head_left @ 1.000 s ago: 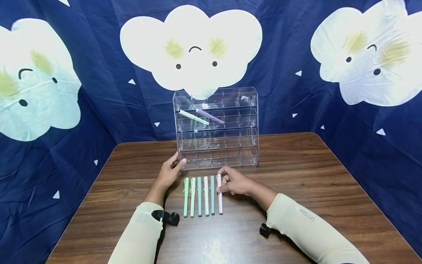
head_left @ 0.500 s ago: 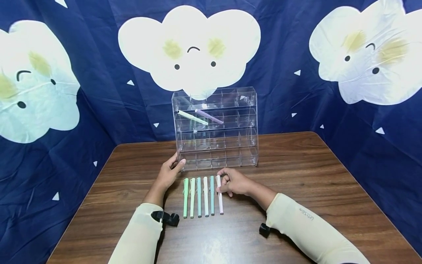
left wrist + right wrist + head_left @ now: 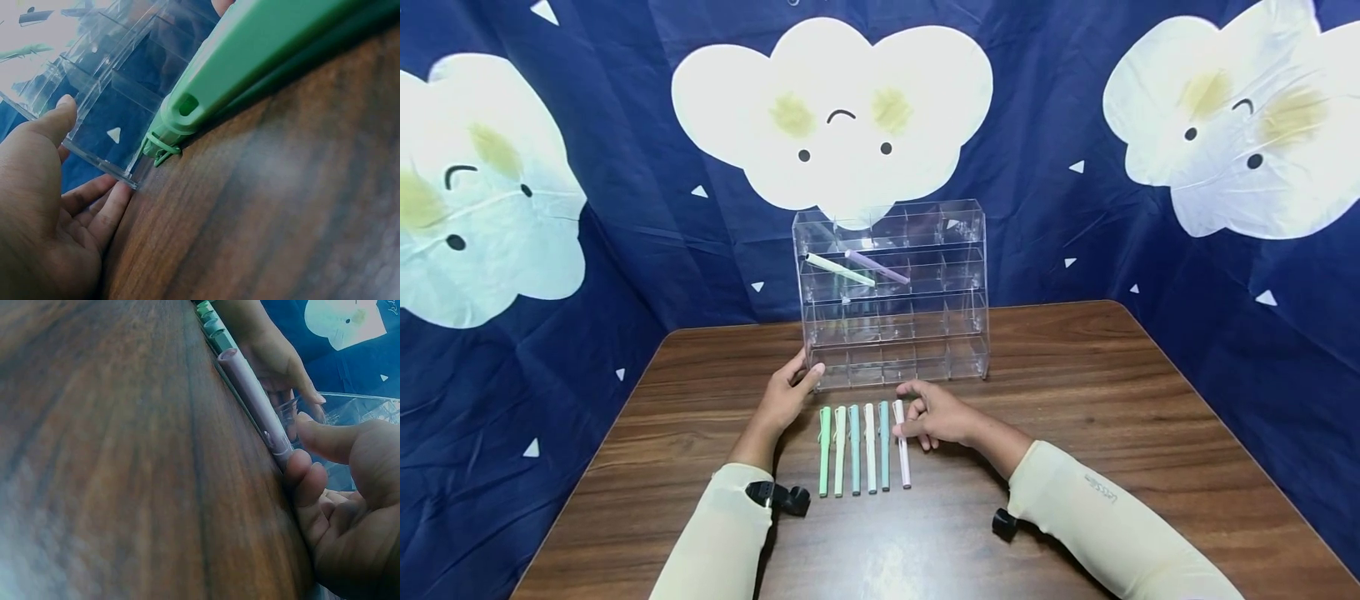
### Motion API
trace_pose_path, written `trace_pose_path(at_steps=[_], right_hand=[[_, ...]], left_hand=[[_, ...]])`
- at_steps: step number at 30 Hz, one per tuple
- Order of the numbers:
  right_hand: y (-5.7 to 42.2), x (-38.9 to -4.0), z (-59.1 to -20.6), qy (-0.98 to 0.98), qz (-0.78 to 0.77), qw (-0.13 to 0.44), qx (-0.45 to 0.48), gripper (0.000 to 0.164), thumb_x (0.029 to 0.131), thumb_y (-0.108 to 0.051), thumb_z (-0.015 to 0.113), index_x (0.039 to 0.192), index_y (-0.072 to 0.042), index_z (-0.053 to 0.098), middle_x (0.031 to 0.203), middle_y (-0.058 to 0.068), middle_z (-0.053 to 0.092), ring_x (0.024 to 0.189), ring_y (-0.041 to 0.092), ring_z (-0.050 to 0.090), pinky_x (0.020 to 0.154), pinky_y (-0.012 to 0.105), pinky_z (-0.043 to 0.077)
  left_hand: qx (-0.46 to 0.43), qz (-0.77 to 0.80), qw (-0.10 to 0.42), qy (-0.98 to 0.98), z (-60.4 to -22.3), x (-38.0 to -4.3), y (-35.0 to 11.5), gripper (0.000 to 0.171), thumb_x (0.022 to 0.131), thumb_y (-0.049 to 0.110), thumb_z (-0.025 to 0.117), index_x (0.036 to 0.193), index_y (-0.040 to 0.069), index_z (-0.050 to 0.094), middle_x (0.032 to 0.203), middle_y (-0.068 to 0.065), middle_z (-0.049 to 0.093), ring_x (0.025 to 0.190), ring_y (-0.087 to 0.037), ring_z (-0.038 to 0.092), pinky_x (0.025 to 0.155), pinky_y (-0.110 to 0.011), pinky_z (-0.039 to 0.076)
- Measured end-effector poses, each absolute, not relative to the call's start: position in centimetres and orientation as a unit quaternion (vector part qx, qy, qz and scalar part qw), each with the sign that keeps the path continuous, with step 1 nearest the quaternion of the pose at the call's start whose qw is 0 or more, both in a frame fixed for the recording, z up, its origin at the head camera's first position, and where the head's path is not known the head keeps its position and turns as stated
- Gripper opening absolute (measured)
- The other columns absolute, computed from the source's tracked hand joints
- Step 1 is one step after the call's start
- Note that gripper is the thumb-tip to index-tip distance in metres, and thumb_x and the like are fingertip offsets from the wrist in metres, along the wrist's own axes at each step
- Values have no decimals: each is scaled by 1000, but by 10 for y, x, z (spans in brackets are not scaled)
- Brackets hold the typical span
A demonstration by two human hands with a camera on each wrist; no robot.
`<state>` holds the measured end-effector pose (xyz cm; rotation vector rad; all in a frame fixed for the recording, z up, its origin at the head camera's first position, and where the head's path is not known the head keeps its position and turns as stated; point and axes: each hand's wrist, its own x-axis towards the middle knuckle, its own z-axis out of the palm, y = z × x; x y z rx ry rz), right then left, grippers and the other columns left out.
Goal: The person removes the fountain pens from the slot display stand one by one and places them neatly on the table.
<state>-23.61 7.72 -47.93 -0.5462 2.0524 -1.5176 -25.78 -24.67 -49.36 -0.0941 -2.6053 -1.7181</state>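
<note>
My left hand (image 3: 784, 400) grips the lower left corner of a clear acrylic rack (image 3: 895, 360), thumb in front and fingers behind the side wall. In the left wrist view that thumb (image 3: 59, 119) lies against the clear panel. My right hand (image 3: 943, 414) holds the clip end of a pale pink pen (image 3: 903, 458) between thumb and fingers. The right wrist view shows the pen (image 3: 250, 387) low along the wood, its cap end at the fingertips. Left of it lie a bright green pen (image 3: 824, 454), a teal pen (image 3: 884, 450) and several others in a row.
Two pens, one pale green (image 3: 841, 270) and one purple (image 3: 877, 267), lie slanted in an upper tier of the rack. The wooden table (image 3: 1060, 375) ends at a blue curtain (image 3: 1045, 250) with clouds on it.
The pink pen has tilted slightly, its lower end shifting right. My right index finger has straightened a little off the pen's top. The left hand keeps its place on the rack.
</note>
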Motion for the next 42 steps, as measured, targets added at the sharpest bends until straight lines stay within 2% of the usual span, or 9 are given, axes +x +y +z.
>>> trace_pose_path(at_steps=[5,10,18,32,38,42], right_hand=[[76,-239,-477,759,-556,265,-211,80,98,-8,81,162,4,35,81,3,68,54,14,61,49,26,51],[75,-241,-473,757,-554,274,-211,82,98,-7,81,164,2,33,83,5,69,56,16,63,51,27,53],[79,-241,-463,779,-521,272,-220,84,97,-10,83,165,2,34,84,5,71,58,16,62,53,26,49],[87,-240,-446,792,-499,263,-236,83,95,-4,82,164,4,35,84,7,70,59,16,61,53,24,49],[92,-244,-426,800,-486,256,-241,83,96,-4,82,164,3,35,85,7,67,59,17,60,57,28,53],[94,-248,-413,805,-482,247,-240,83,96,-5,82,164,3,36,85,6,66,60,18,61,60,33,55]], left_hand=[[-29,-552,20,-833,-492,-258,-249,69,113,42,62,173,31,31,163,-24,55,147,-42,58,112,-48,55],[-32,-549,21,-835,-492,-260,-252,69,112,44,62,173,34,31,164,-24,54,147,-42,58,110,-42,56],[-28,-553,22,-832,-493,-262,-251,69,112,43,63,173,34,32,162,-24,56,149,-41,56,115,-51,53],[-35,-556,16,-830,-493,-261,-247,70,112,43,63,173,32,31,164,-24,54,147,-43,57,113,-51,55],[-35,-552,13,-833,-494,-260,-246,69,113,44,61,173,34,30,166,-24,51,149,-42,56,112,-49,55],[-35,-550,12,-834,-495,-259,-246,70,113,45,61,173,35,29,169,-23,48,151,-43,54,115,-52,54]])
